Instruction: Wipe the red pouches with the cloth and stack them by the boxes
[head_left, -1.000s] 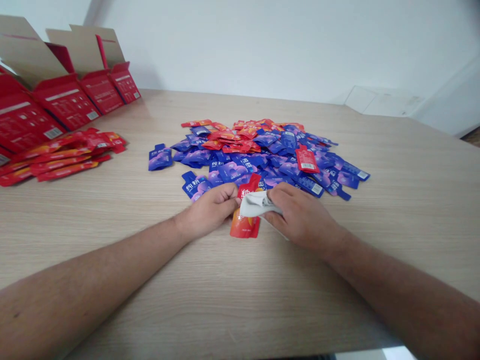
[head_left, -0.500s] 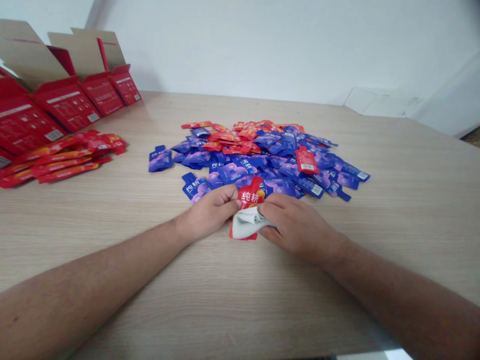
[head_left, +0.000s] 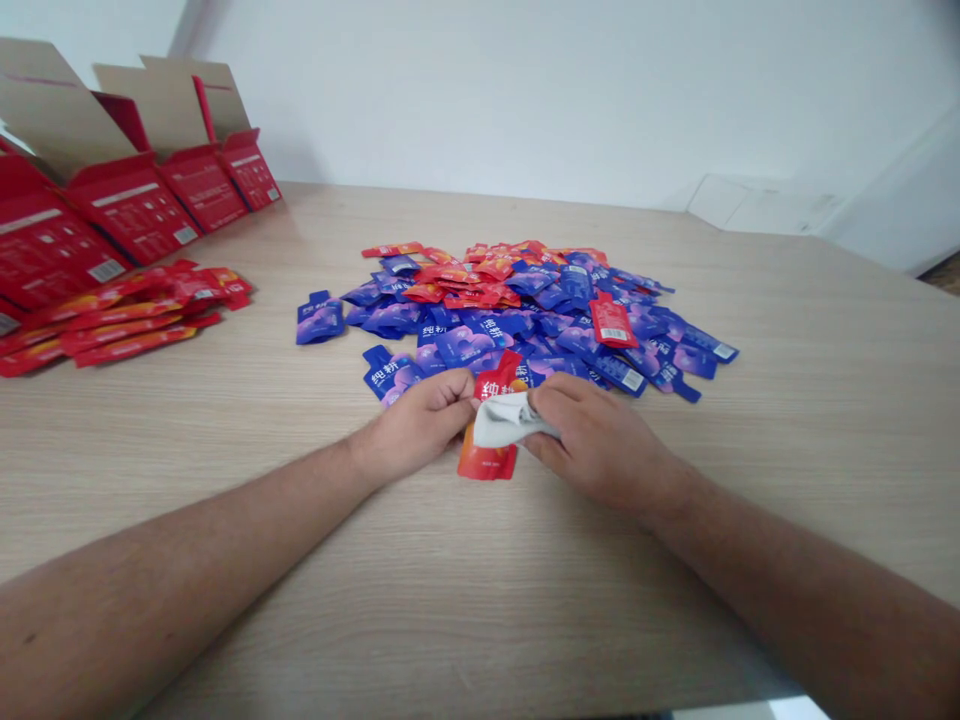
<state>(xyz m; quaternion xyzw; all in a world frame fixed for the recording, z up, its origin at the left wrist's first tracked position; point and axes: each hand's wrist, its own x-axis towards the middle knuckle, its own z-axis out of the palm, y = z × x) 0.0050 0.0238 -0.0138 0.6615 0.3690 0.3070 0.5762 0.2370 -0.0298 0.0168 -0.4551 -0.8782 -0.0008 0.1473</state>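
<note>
My left hand [head_left: 427,420] is closed on the left edge of a red and orange pouch [head_left: 487,462] with a narrow spout end pointing away from me. In my right hand [head_left: 589,435] is a folded white cloth [head_left: 502,420], pinched between thumb and fingers. The cloth lies across the middle of the pouch and covers part of its white lettering. Just beyond my hands is a heap of blue-purple pouches [head_left: 480,345], with red pouches [head_left: 480,285] mostly on its far side. One red pouch [head_left: 613,322] rests on the blue ones at the right.
Several red cartons [head_left: 135,205] with raised brown flaps stand in a row at the far left. Before them lies a stack of red pouches [head_left: 135,318]. A lone blue pouch [head_left: 320,318] lies left of the heap. The wooden table [head_left: 420,610] meets a white wall behind.
My right hand has shifted the cloth up the pouch, from its lower part to its middle. More of the pouch's lower orange front now shows. My left hand stays in place.
</note>
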